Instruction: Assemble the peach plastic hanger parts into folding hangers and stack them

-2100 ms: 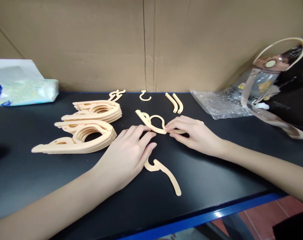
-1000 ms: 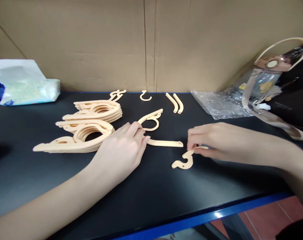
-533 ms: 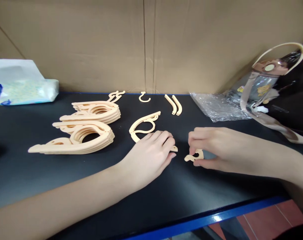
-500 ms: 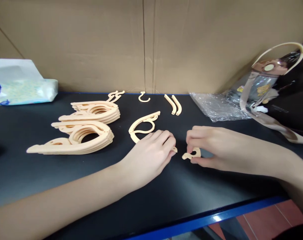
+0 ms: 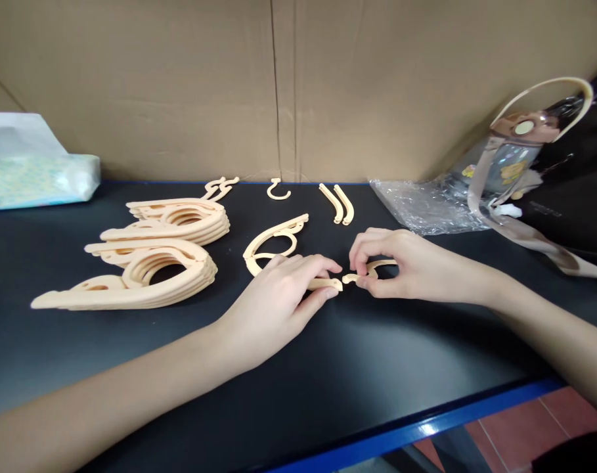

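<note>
On the black table lies a cream plastic folding hanger (image 5: 273, 232), its two arms swung partly together around ring-shaped inner pieces. My left hand (image 5: 273, 305) rests over its nearer arm, thumb and fingers gripping it close to the tip, which pokes out past the thumb. A small cream hanger hook (image 5: 350, 278) is pinched between the thumb and fingers of my right hand (image 5: 406, 263); its curved part shows behind the fingers. The hook's end sits just right of the arm's tip, with a narrow gap that I cannot judge exactly. My left palm hides part of the hanger.
Stacked folded hangers (image 5: 131, 299) lie to the left. Along the back are several loose hooks (image 5: 280, 196) and two curved strips (image 5: 346, 207). A clear plastic bag (image 5: 411, 203) and a strapped bottle (image 5: 515, 154) stand at right, a tissue pack (image 5: 42, 174) at far left.
My right hand has moved left and away from me with the hook, nearer to the hanger arm's tip. My left fingers have shifted, showing more of that tip. The view has moved slightly.
</note>
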Available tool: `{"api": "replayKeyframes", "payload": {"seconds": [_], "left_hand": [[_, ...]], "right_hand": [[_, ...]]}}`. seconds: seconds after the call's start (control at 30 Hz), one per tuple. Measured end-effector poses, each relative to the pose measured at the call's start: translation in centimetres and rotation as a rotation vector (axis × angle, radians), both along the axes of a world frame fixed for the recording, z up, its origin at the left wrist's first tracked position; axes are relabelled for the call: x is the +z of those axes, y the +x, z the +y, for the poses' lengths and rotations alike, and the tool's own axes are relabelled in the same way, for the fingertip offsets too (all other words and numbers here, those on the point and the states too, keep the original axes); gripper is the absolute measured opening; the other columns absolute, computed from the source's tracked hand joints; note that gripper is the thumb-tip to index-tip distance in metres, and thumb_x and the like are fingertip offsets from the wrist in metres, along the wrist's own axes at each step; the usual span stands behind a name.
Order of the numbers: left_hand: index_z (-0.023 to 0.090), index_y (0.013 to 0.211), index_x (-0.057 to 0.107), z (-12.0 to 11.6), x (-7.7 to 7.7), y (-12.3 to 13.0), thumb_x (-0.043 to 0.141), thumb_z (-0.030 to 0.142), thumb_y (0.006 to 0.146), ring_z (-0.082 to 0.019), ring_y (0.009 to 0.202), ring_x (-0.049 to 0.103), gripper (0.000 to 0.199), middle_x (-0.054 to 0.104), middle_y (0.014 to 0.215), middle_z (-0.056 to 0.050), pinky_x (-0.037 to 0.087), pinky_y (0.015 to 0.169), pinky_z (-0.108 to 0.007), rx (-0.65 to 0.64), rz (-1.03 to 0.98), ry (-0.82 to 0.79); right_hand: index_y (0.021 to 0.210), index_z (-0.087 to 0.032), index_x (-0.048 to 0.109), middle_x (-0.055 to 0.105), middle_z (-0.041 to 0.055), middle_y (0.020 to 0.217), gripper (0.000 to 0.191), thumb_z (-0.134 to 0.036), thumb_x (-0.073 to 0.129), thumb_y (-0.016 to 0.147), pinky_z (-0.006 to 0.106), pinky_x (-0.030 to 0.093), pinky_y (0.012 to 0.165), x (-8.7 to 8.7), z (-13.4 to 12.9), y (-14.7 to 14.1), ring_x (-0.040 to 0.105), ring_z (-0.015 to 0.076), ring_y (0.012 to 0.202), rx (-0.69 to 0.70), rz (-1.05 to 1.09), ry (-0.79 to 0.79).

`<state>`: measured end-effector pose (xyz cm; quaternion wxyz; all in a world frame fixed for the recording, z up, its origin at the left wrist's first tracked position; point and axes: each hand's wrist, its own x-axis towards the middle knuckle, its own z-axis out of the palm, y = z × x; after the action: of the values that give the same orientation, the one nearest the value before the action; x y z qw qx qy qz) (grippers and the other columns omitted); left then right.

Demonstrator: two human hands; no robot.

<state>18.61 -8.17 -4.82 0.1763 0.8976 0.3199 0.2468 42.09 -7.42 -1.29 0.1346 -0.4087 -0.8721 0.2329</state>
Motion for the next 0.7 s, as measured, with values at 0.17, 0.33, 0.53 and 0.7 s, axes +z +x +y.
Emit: {"api": "replayKeyframes", "payload": {"seconds": [0.17, 0.33, 0.53, 0.7], "left_hand": [[0.021, 0.123, 0.062, 0.1, -0.15, -0.19, 0.05, 0.023, 0.103, -0.02, 0.093, 0.068, 0.024, 0.074, 0.102, -0.001, 0.047, 0.088, -0.038, -0.036, -0.002, 0.002], [0.023, 0.117, 0.066, 0.18, -0.18, -0.28, 0.049, 0.021, 0.103, -0.019, 0.088, 0.065, 0.023, 0.07, 0.095, 0.0, 0.046, 0.083, -0.035, -0.075, 0.005, 0.009], [0.023, 0.115, 0.066, 0.23, -0.14, -0.3, 0.049, 0.021, 0.103, -0.019, 0.089, 0.065, 0.021, 0.07, 0.097, 0.0, 0.045, 0.084, -0.035, -0.086, 0.018, -0.009], [0.021, 0.114, 0.066, 0.18, -0.13, -0.28, 0.049, 0.022, 0.103, -0.018, 0.089, 0.066, 0.02, 0.07, 0.097, 0.0, 0.046, 0.084, -0.034, -0.085, 0.011, -0.006]], "right_hand": [[0.08, -0.02, 0.065, 0.067, -0.0004, 0.085, 0.002, -0.02, 0.065, 0.082, 0.03, 0.046, 0.076, -0.07, -0.16, -0.41, 0.06, 0.0161, 0.083, 0.003, 0.036, -0.031], [0.077, -0.02, 0.066, 0.068, -0.0006, 0.083, 0.005, -0.022, 0.066, 0.083, 0.03, 0.044, 0.075, -0.15, -0.3, -0.48, 0.06, 0.0161, 0.081, 0.005, 0.026, -0.026], [0.077, -0.02, 0.067, 0.068, -0.0013, 0.082, 0.006, -0.022, 0.066, 0.082, 0.029, 0.043, 0.075, -0.21, -0.3, -0.52, 0.06, 0.0158, 0.081, 0.002, 0.02, -0.026], [0.077, -0.02, 0.067, 0.068, -0.0024, 0.082, 0.005, -0.021, 0.067, 0.082, 0.028, 0.045, 0.073, -0.36, -0.22, -0.38, 0.061, 0.014, 0.077, -0.006, 0.048, -0.06]]}}
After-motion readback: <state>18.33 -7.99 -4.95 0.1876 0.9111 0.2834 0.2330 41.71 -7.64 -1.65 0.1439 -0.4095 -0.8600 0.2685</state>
